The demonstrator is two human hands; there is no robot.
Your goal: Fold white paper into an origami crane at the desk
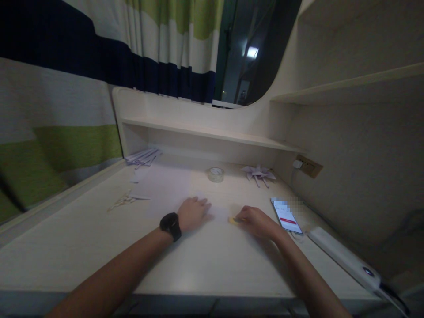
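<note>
Yellow item (232, 220): pinched in right hand (257, 222), at mid-bench (198, 265); contact below unclear. Left hand (193, 213): laid palm-down, fingers extended, to the left, apart. A firm, low pinch is advised, with left fingertips placed well clear.

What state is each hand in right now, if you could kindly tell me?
Left hand: open, palm down, nothing visible in its grasp.
Right hand: closed, pinching a small yellow item, too blurred to identify.
</note>
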